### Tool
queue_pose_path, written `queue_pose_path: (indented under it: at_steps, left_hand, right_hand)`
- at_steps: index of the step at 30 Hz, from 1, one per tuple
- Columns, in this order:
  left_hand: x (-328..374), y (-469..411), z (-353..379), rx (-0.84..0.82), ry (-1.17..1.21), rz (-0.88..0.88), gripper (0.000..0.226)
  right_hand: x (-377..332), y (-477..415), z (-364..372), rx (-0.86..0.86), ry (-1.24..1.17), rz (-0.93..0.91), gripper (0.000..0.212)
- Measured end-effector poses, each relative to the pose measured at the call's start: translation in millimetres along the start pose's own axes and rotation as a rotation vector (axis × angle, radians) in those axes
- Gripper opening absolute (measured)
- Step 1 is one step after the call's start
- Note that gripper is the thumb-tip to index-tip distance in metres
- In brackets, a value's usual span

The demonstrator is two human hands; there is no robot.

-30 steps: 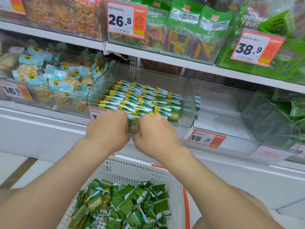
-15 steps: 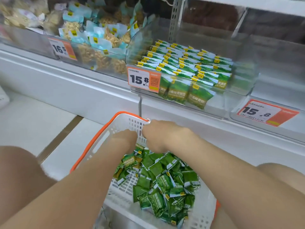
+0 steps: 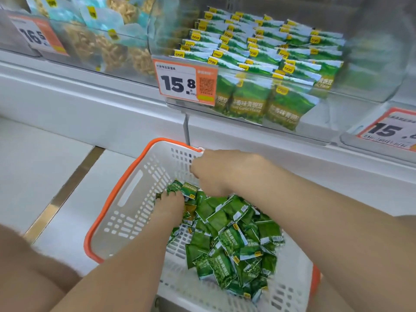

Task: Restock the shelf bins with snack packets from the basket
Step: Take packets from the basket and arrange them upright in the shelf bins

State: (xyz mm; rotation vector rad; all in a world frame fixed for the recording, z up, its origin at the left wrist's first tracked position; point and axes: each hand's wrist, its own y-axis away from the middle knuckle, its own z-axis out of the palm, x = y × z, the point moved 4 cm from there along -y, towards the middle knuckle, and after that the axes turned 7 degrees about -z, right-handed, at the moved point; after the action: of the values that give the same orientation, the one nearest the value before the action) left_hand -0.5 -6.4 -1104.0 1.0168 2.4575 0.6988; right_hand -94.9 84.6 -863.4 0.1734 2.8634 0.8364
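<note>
A: Item: loose green snack packets (image 3: 227,239), garlic-flavour green peas by the print. Location?

B: Heaped in the white basket with the orange rim (image 3: 117,190), toward its centre and right half. The clear shelf bin (image 3: 371,70) is found at 12 o'clock from the heap, above the white shelf ledge, already lined with rows of the same packets (image 3: 258,52).

A: Hands?

B: The left hand (image 3: 171,203) is pressed fingers-down into the 11 o'clock edge of the heap, curled; a packet is probably being gathered, but the grip itself is hidden. The right hand (image 3: 222,172) is held knuckles-up just beyond it, fingers bent toward the same packets; whether anything is pinched cannot be told.

A: Orientation of stock?

B: In the basket, none is shared: long axes are scattered to every hour, some faces up, some backs up with barcodes shown. In the bin, packets are stood in ranks, yellow-tagged top edges up, long axes upright and tilted back toward 12 o'clock; three front packets are leaned face-out against the bin wall beside the 15.8 price tag (image 3: 186,83).

A: Risks?

B: Judged likely: slick packets could be dropped from an overfull handful during the lift to 12 o'clock; mixed-up facings could be carried into the ranks unless turned; the standing rows could be toppled if new stock is pushed in hard.
</note>
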Motion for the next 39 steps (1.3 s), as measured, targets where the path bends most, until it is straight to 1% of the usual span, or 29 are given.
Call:
queue_pose_path:
  at_steps: [2,3,5,7,10,12,13,15,17,19,20,22,23,25,27,29,30,33,34,35,36,39]
  left_hand:
    - [2,0,7,0.048,-0.018,-0.023,0.051]
    - [3,-1,9,0.062,-0.011,-0.023,0.048]
    - [3,-4,11,0.049,0.053,-0.009,0.036]
    - [3,-6,6,0.028,0.169,0.011,0.026]
    - [10,-3,-15,0.057,0.376,0.062,0.020]
    - [17,4,-35,0.064,0.497,0.108,0.025]
    - [21,11,-47,0.052,0.560,0.145,0.028]
    - [31,29,-74,0.023,0.665,0.245,0.034]
    - [39,52,-106,-0.017,0.784,0.370,0.033]
    - [44,79,-136,-0.090,0.920,0.484,0.032]
    - [45,93,-151,-0.120,0.967,0.538,0.033]
    - [47,117,-177,-0.107,0.992,0.614,0.035]
    - [47,128,-187,-0.089,1.006,0.634,0.037]
    - [45,145,-202,-0.095,1.115,0.637,0.044]
    - [44,157,-210,-0.103,1.208,0.627,0.053]
    - [43,164,-215,-0.062,1.234,0.623,0.056]
    - [43,166,-218,-0.032,1.246,0.622,0.057]
    - [46,176,-229,0.068,1.302,0.643,0.052]
    - [48,180,-234,0.130,1.312,0.661,0.051]
    - [50,182,-240,0.232,1.302,0.675,0.049]
    - [51,185,-247,0.371,1.269,0.680,0.048]
    - [52,196,-266,0.873,1.044,0.640,0.039]
  right_hand:
    - [4,0,2,-0.007,-0.013,0.009,0.017]
    - [5,0,2,-0.015,-0.010,0.010,0.018]
    - [6,1,1,-0.019,0.000,0.016,0.015]
    - [8,3,-1,0.004,0.008,0.020,0.006]
    - [10,7,-6,0.026,-0.004,0.016,0.021]
    - [13,14,-11,0.034,-0.007,0.010,0.012]
    - [15,19,-13,0.042,-0.008,0.006,0.011]
    - [21,32,-19,0.059,0.009,-0.006,0.012]
    - [27,48,-22,0.078,0.020,0.011,0.010]
    - [36,62,-22,0.089,-0.001,0.050,0.013]
    - [40,68,-21,0.096,-0.005,0.064,0.015]
    - [48,78,-20,0.146,-0.034,0.075,0.014]
    - [52,84,-21,0.187,-0.061,0.084,0.018]
    - [59,97,-26,0.287,-0.112,0.101,0.024]
    - [65,110,-30,0.366,-0.164,0.103,0.025]
    - [69,120,-29,0.416,-0.197,0.106,0.025]
    - [69,124,-29,0.442,-0.199,0.103,0.023]
    - [67,132,-33,0.579,-0.221,0.072,0.007]
    - [68,137,-37,0.634,-0.231,0.092,0.008]
    - [69,143,-42,0.703,-0.244,0.129,0.016]
    - [71,151,-50,0.789,-0.248,0.176,0.021]
    - [78,178,-72,1.146,-0.241,0.340,0.026]
